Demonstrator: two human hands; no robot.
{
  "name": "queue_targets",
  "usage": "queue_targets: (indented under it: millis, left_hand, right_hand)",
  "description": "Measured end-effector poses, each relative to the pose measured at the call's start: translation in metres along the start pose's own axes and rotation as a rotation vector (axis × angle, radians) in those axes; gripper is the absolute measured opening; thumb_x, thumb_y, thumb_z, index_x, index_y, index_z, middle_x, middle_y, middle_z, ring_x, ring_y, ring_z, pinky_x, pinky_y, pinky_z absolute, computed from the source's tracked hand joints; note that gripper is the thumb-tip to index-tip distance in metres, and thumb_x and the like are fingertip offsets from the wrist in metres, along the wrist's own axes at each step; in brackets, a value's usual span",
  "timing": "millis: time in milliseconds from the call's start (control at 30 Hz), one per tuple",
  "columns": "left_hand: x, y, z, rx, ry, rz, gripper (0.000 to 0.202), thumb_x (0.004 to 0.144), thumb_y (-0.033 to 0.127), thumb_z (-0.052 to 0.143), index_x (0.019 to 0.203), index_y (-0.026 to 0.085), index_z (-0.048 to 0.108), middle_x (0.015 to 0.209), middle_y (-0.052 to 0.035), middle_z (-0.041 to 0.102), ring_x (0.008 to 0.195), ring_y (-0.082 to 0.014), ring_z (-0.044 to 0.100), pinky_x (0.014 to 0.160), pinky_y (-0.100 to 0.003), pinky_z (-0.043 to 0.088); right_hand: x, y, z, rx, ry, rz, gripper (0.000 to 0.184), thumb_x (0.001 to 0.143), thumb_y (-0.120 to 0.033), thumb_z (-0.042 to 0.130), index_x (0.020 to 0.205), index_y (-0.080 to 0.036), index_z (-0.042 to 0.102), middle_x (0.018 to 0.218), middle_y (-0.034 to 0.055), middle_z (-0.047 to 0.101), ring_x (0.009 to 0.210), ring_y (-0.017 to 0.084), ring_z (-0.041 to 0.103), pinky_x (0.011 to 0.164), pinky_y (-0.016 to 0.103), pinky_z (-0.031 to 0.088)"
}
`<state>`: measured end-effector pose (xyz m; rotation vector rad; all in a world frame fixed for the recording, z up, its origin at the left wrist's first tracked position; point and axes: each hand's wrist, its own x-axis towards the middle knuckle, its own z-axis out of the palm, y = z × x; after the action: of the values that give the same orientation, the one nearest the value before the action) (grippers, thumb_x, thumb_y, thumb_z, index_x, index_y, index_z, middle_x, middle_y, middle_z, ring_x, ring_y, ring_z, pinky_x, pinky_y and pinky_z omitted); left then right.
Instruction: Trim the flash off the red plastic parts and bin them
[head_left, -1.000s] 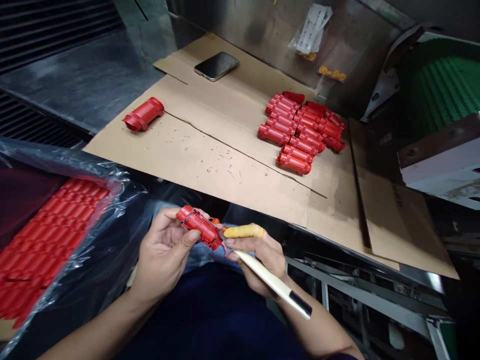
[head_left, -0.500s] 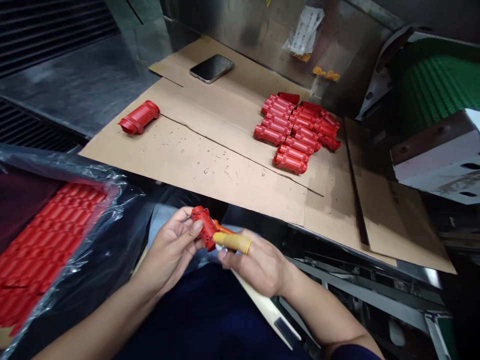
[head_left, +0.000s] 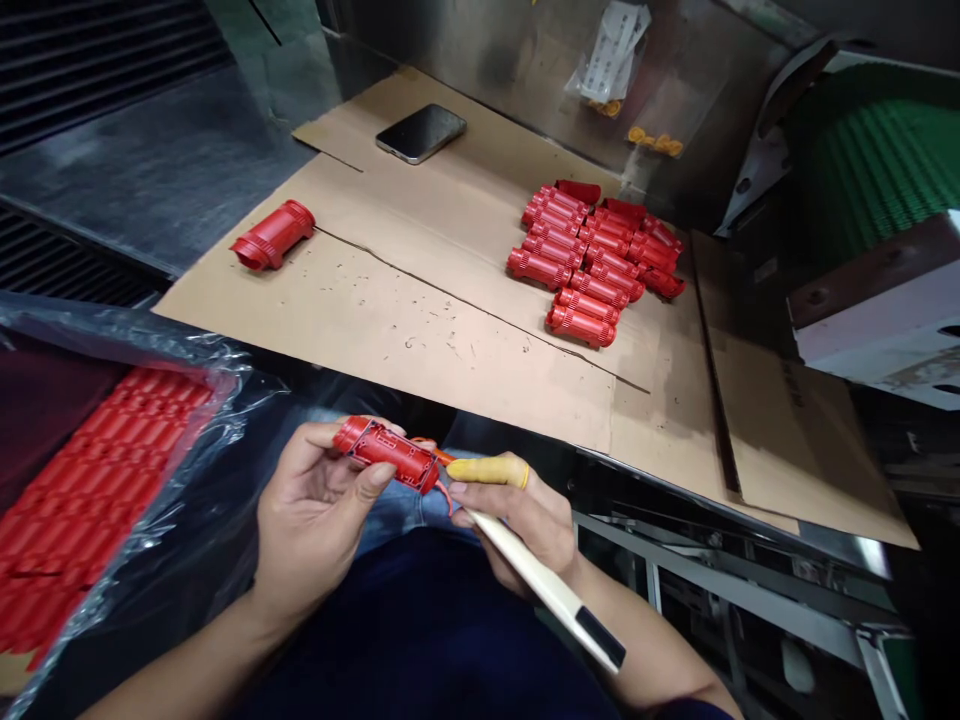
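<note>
My left hand [head_left: 319, 505] is closed around a red plastic tube-shaped part [head_left: 390, 455], thumb on its near side. The part's open frame and slotted side faces up. My right hand [head_left: 517, 520] grips a slim cream-handled tool [head_left: 536, 570] with a dark inset at its rear end. A yellow finger cot [head_left: 487, 471] covers the index finger, which points at the part's right end. Near that fingertip an orange piece [head_left: 444, 456] shows; whether it belongs to the tool I cannot tell. From the same end hangs a thin curled red strip [head_left: 445, 494]. The tool's tip is hidden.
On the cardboard sheet [head_left: 450, 240] lie a cluster of red parts [head_left: 577, 285], one lone red part [head_left: 274, 236], a phone [head_left: 421, 133] and small scraps. At left, a plastic-lined box [head_left: 232, 370] holds rows of red parts. A green ridged belt [head_left: 877, 150] stands at right.
The red part has turned from nearly upright to lying more level, and moved slightly left. My right hand and tool have shifted right and a little down. The curled strip now shows.
</note>
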<state>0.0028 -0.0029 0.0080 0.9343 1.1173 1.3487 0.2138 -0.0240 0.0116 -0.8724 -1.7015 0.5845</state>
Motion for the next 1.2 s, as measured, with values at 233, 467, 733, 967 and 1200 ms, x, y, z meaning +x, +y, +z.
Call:
queue_targets:
  millis: [233, 467, 733, 967, 1200]
  left_hand:
    - [-0.002, 0.002, 0.001, 0.017, 0.002, 0.031, 0.024, 0.092, 0.017, 0.087, 0.106, 0.029, 0.072, 0.114, 0.0002, 0.081, 0.104, -0.0199, 0.077, 0.097, -0.031, 0.066]
    - [-0.002, -0.004, -0.001, 0.019, 0.023, 0.011, 0.026, 0.088, 0.020, 0.091, 0.105, 0.028, 0.073, 0.108, 0.0007, 0.079, 0.100, -0.0185, 0.076, 0.092, -0.026, 0.064]
    - [0.010, -0.004, 0.005, -0.177, -0.053, -0.320, 0.024, 0.091, 0.032, 0.089, 0.102, 0.022, 0.070, 0.092, -0.0019, 0.075, 0.080, -0.0160, 0.073, 0.074, -0.026, 0.065]
    - [0.003, -0.004, 0.000, -0.124, -0.046, -0.131, 0.021, 0.090, 0.019, 0.089, 0.103, 0.026, 0.073, 0.108, -0.0019, 0.081, 0.099, -0.0208, 0.079, 0.096, -0.036, 0.067]
    - [-0.004, -0.005, -0.002, -0.016, -0.153, -0.107, 0.020, 0.090, 0.013, 0.087, 0.103, 0.027, 0.079, 0.118, -0.0053, 0.080, 0.117, -0.0262, 0.076, 0.107, -0.040, 0.062]
  right_hand:
    - [-0.002, 0.001, 0.001, -0.020, -0.017, 0.007, 0.036, 0.101, -0.008, 0.073, 0.136, -0.019, 0.074, 0.124, 0.0156, 0.081, 0.108, 0.026, 0.082, 0.091, 0.038, 0.073]
    - [0.000, 0.004, -0.002, 0.024, -0.062, 0.057, 0.023, 0.103, -0.009, 0.070, 0.124, -0.017, 0.071, 0.120, 0.0146, 0.081, 0.109, 0.025, 0.082, 0.092, 0.036, 0.072]
    - [0.008, 0.000, -0.005, -0.035, -0.328, -0.079, 0.018, 0.110, -0.020, 0.064, 0.124, -0.021, 0.074, 0.120, 0.0100, 0.082, 0.097, 0.022, 0.081, 0.088, 0.036, 0.073]
    - [-0.002, -0.001, 0.002, 0.142, 0.019, 0.196, 0.008, 0.106, -0.027, 0.075, 0.112, -0.023, 0.078, 0.116, 0.0097, 0.083, 0.100, 0.024, 0.083, 0.088, 0.038, 0.074]
    - [0.009, 0.007, 0.018, -0.001, 0.070, -0.037, 0.030, 0.105, -0.016, 0.073, 0.133, -0.023, 0.074, 0.115, 0.0106, 0.081, 0.104, 0.025, 0.079, 0.091, 0.042, 0.070]
